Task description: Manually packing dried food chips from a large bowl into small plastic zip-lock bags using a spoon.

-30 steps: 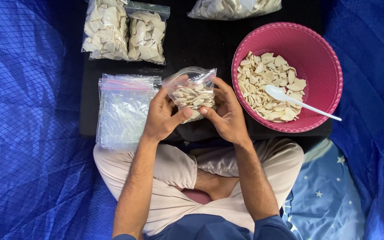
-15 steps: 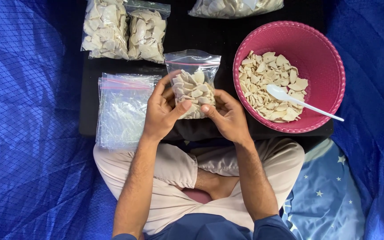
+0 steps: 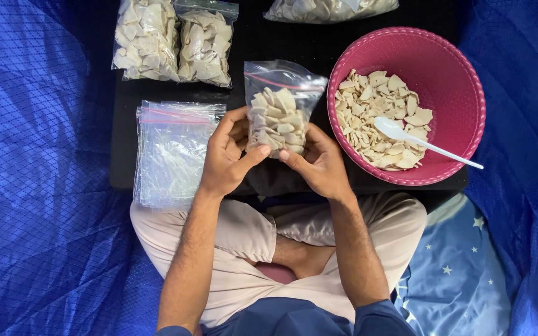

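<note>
Hands met at the lower half of a small clear zip bag (image 3: 278, 106) of pale chips: the left hand (image 3: 225, 158) gripped its left side, the right hand (image 3: 319, 165) pinched its bottom right corner. The bag stood upright over the black surface (image 3: 281, 43), just beside a pink bowl (image 3: 449, 68) of chips holding a white spoon (image 3: 418, 140). Empty bags (image 3: 172, 152) lay stacked left; filled bags (image 3: 172, 40) rested beyond.

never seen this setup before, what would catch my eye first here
Dead centre, the left hand and right hand hold a clear zip bag of pale chips upright. To its right sits a pink bowl of the same chips with a white spoon in it.
</note>
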